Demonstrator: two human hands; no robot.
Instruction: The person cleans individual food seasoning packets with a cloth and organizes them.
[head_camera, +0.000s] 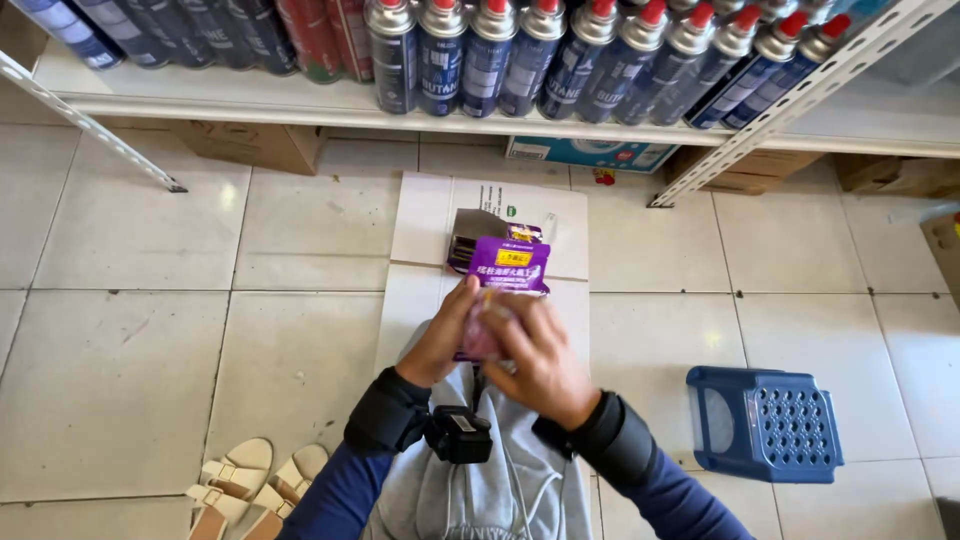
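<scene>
Both hands, left hand (445, 340) and right hand (540, 360), have fingers clamped on a purple plastic snack pouch (505, 290), still sealed, above the flat white cardboard sheet (430, 215) on the floor.

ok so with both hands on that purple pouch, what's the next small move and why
Probably lower the purple pouch into the small open box just beyond it. Both the left hand and right hand grip its lower end, and the box's flap stands open on the flattened cardboard.
</scene>
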